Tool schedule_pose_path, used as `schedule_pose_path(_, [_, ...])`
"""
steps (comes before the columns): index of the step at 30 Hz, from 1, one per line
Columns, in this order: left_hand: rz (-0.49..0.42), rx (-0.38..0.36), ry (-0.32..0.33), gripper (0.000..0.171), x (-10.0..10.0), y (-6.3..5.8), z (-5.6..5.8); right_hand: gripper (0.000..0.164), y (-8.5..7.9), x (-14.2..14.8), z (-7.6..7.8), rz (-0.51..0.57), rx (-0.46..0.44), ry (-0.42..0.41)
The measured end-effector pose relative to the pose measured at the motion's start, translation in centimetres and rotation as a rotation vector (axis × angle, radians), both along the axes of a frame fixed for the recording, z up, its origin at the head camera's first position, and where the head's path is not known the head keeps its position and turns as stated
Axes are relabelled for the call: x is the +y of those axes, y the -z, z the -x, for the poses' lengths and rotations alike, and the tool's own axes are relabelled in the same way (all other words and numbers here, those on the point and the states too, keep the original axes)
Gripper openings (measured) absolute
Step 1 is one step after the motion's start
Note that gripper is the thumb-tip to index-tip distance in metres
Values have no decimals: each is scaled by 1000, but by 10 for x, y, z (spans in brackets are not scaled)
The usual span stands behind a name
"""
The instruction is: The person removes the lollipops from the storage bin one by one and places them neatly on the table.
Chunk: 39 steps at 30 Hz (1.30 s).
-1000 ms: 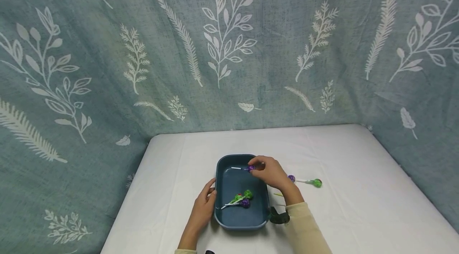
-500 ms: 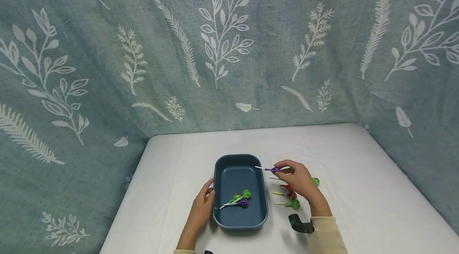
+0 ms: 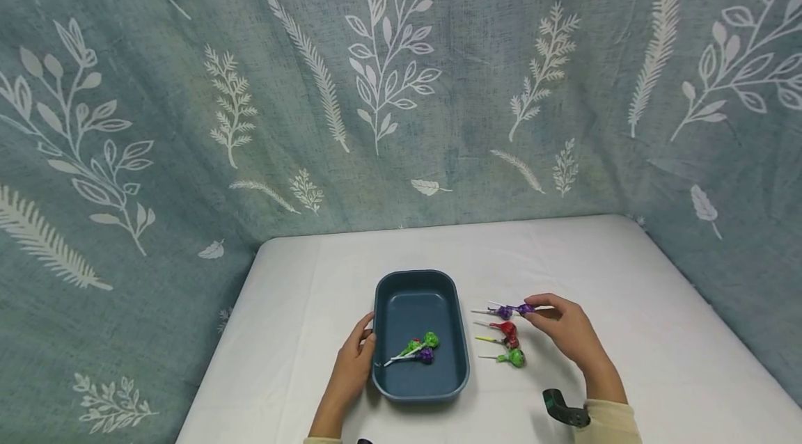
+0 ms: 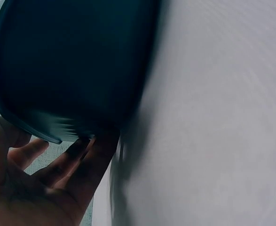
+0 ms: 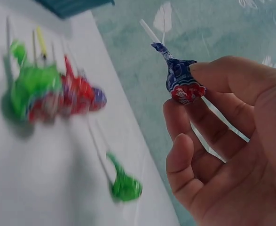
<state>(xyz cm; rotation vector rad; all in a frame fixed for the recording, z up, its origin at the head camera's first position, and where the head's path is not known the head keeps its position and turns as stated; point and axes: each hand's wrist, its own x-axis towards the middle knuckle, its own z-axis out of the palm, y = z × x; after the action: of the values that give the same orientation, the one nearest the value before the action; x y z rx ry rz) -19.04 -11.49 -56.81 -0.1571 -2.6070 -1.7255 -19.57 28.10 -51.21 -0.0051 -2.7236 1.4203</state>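
My right hand (image 3: 560, 324) pinches a purple-wrapped lollipop (image 5: 181, 77) by its candy end, between thumb and fingers, with the white stick pointing away from the palm. In the head view it is held above the table at the right end of a row of lollipops. Nearest to it there is another purple lollipop (image 3: 503, 312). My left hand (image 3: 352, 364) rests against the outer left wall of a dark blue tray (image 3: 421, 392), fingers touching it. Inside the tray lie a purple lollipop (image 3: 426, 355) and green ones (image 3: 430, 339), sticks crossed.
Below the purple lollipop, a red lollipop (image 3: 506, 327), a dark red one with a yellow stick (image 3: 510, 342) and a green one (image 3: 516, 358) lie in a column. Another green lollipop (image 5: 126, 187) lies apart on the white-covered table (image 3: 326, 277). A leaf-patterned curtain (image 3: 401, 117) hangs behind.
My right hand has carried the purple lollipop out from over the tray, rightward to above the row on the table. The left hand has stayed at the tray's side.
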Motion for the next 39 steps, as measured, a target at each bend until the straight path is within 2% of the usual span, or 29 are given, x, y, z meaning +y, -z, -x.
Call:
schedule_pose_path(8, [2,18,5,44,-1,0,0,34,13,23,-9,-109,-71,56])
schedule_pose_path(15, [-1,16,9,44,-2,0,-2,39,23,40,-14,-161,-116,104])
schedule_pose_path(26, [6,2,-5,44,-1,1,0,33,41,47,-9,-235,-154,120])
schedule_pose_path(31, [15,-3,-6,44,-1,2,0,32,44,45,-7,-250,-155,123])
schedule_pose_path(39, [-1,-6,-4,44,-1,2,2,43,40,43,-13,-240,-134,158])
